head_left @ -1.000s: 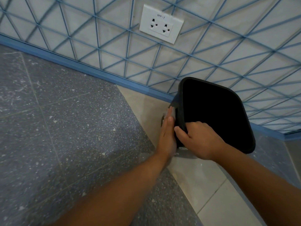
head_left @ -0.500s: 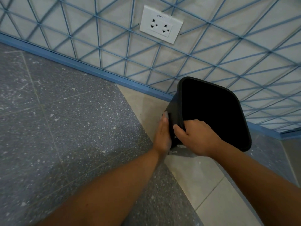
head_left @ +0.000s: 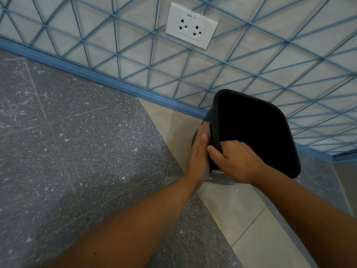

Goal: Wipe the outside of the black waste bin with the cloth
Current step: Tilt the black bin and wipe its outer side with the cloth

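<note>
The black waste bin stands on the floor by the wall, its dark open mouth facing up towards me. My right hand grips the bin's near rim, fingers curled over the edge. My left hand lies flat against the bin's left outer side with straight fingers, pressing a grey cloth to it. Only a strip of the cloth shows beside my fingertips; a pale bit peeks out under the bin's near corner. The rest of the cloth is hidden by my hand.
A wall with a blue diamond-line pattern and a blue skirting runs behind the bin. A white double socket is set in the wall above. Speckled grey floor lies left, pale beige tiles under the bin.
My left hand slid down the bin's side, then back up towards the rim with the cloth. My right hand kept its grip on the rim.
</note>
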A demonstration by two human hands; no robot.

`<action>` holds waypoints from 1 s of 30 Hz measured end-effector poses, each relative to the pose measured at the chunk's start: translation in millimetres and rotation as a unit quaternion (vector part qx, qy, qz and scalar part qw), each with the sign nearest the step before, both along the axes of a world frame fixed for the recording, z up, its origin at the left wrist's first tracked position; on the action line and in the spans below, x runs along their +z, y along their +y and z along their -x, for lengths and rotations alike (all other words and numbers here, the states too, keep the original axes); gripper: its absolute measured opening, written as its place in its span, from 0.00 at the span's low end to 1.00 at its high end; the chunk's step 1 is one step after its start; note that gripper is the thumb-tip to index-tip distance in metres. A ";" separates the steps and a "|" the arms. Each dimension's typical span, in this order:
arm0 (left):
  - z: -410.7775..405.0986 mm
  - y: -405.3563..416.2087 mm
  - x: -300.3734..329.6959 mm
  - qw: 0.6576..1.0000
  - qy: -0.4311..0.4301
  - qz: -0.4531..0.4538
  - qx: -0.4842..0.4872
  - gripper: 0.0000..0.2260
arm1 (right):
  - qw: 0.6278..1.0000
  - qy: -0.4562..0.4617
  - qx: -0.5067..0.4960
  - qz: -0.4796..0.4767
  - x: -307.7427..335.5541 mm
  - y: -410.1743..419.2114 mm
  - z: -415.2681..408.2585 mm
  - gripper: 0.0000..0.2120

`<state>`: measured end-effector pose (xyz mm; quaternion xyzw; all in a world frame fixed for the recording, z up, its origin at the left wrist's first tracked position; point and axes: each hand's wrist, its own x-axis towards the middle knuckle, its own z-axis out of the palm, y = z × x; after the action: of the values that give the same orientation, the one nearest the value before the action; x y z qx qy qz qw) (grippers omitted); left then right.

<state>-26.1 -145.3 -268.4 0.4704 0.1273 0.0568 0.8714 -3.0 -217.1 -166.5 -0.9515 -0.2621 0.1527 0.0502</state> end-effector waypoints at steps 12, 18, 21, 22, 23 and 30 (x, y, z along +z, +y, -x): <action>13.8 0.1 -18.4 0.999 0.046 0.023 0.007 0.23 | 1.000 -0.003 0.007 -0.019 -1.4 -1.1 5.3 0.25; 13.0 -5.9 20.9 0.999 -0.033 0.010 0.014 0.24 | 0.999 0.005 0.015 -0.030 -1.0 -4.2 1.6 0.25; 20.1 -8.4 6.8 0.995 -0.060 -0.074 0.010 0.22 | 0.999 -0.002 0.020 -0.036 -2.1 -7.6 0.9 0.27; 20.2 -8.0 -3.9 0.993 -0.060 -0.100 -0.002 0.22 | 0.999 -0.006 0.020 -0.034 -2.5 -7.6 0.7 0.26; 20.1 -6.8 -14.4 0.993 -0.050 -0.104 -0.013 0.22 | 0.999 -0.008 0.019 -0.035 -2.8 -7.0 1.1 0.26; 17.3 -2.5 -54.0 0.993 0.119 -0.004 -0.013 0.23 | 0.999 -0.037 0.021 -0.032 -6.9 -6.1 1.6 0.23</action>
<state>-43.4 -147.8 -322.4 0.4788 0.2235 -0.0100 0.8490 -4.6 -223.2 -173.4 -0.9487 -0.2883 0.1103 0.0678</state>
